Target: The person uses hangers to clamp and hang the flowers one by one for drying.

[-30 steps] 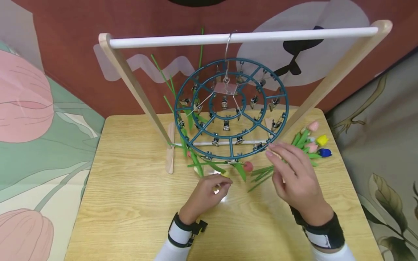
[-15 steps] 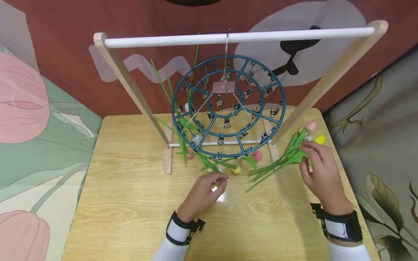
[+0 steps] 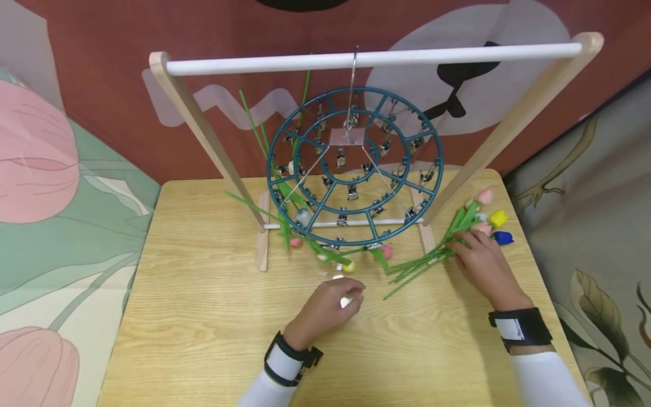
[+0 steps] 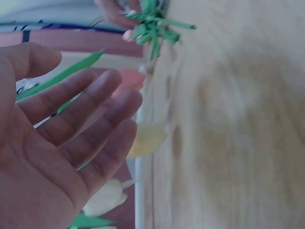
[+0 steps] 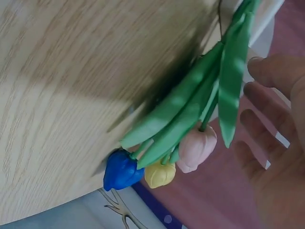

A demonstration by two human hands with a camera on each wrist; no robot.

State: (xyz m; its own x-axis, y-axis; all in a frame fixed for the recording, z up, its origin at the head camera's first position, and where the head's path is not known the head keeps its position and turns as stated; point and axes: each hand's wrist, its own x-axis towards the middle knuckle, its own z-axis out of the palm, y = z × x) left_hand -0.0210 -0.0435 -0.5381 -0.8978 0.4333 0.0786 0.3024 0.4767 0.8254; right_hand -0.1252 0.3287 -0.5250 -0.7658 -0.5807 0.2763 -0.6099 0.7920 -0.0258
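Several artificial tulips with long green stems (image 3: 414,265) lie bunched at the table's right. Their heads include a blue tulip (image 5: 123,170), a yellow tulip (image 5: 159,174) and a pink tulip (image 5: 196,147). My right hand (image 3: 483,268) is at the bunch, fingertips right by the leaves; its fingers look parted in the right wrist view. My left hand (image 3: 325,310) hovers over the middle of the table, fingers loosely bent and holding nothing. Just beyond it, a yellow tulip (image 3: 348,266) and a pink tulip (image 3: 387,252) hang below a round blue clip hanger (image 3: 372,226).
The hanger hooks over the white bar (image 3: 264,63) of a wooden stand, whose posts rise left and right. Metal clips (image 3: 353,193) line its rings. More tulip stems (image 3: 250,118) stick out at its left. A printed cloth (image 3: 117,113) stands behind the table (image 3: 203,316).
My right hand has moved from the hanger's right edge to the right and down to the tulip bunch. The hanger has turned a little. My left hand has barely shifted.
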